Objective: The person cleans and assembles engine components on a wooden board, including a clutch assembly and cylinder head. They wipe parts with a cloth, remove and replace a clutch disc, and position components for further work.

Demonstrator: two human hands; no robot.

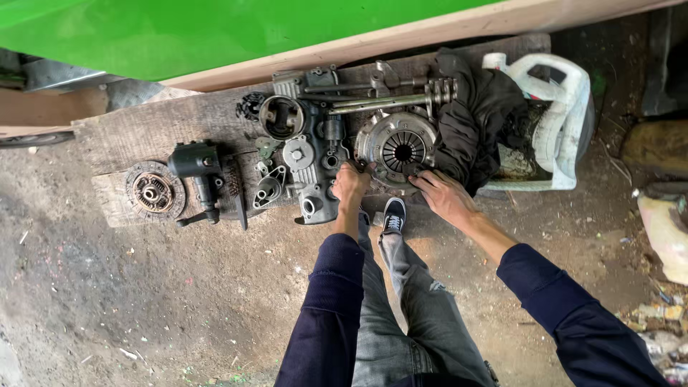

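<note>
A round metal clutch pressure plate [398,148] lies on a worn wooden board [143,129] on the ground. My left hand [350,183] grips its lower left rim. My right hand [446,195] rests on its lower right rim, fingers touching the edge. Left of the plate lies a grey engine housing [309,154] with round openings. Both my sleeves are dark blue, and my grey trouser leg and black shoe [393,215] point toward the board.
A clutch disc [154,190] and a black cast part [197,166] lie at the board's left end. Metal shafts [387,102] lie behind the plate. A dark cloth [476,122] drapes over a cut white plastic jug [562,107]. A green panel [179,29] stands behind. Dirt floor all around.
</note>
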